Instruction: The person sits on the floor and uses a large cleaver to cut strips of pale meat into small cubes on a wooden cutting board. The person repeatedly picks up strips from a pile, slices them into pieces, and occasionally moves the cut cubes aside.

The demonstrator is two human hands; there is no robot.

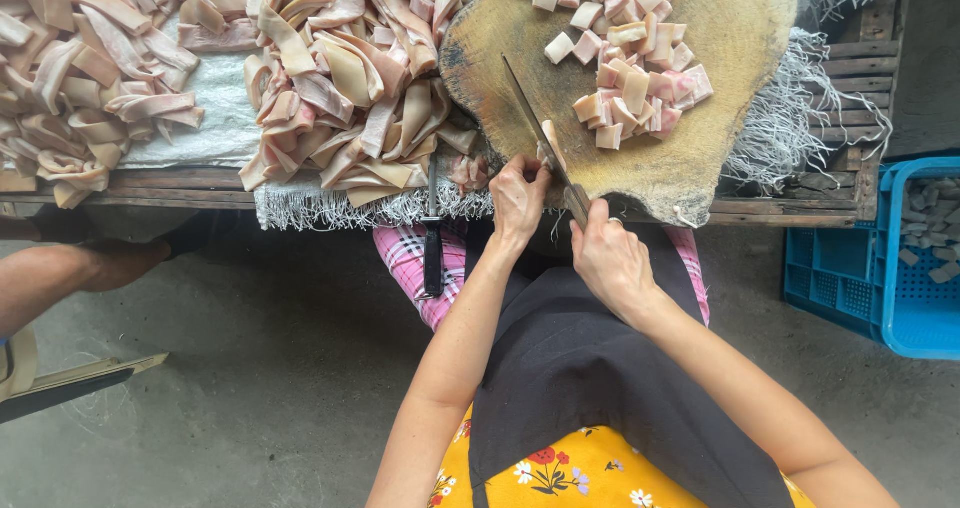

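— Right hand (pixel 612 260) is wrapped tight round the handle of the knife (pixel 540 133), blade lying slantwise across the round wooden chopping block (pixel 700 158). See the other one?

— Left hand (pixel 518 196) has its fingertips pinched together on a strip of pork skin (pixel 553 146) at the block's near edge, right beside the blade.

— How would that strip handle, do you reckon?

— Soft, floppy and greasy, I'd judge; light, but apt to slide. Best pinned at the end away from the edge, fingertips tucked back.

— And its look?

— Pale pink and cream, flat like a ribbon. Cut cubes (pixel 630 58) are heaped on the block's far side, and uncut strips (pixel 340 78) are piled on the table (pixel 180 180) to the left.
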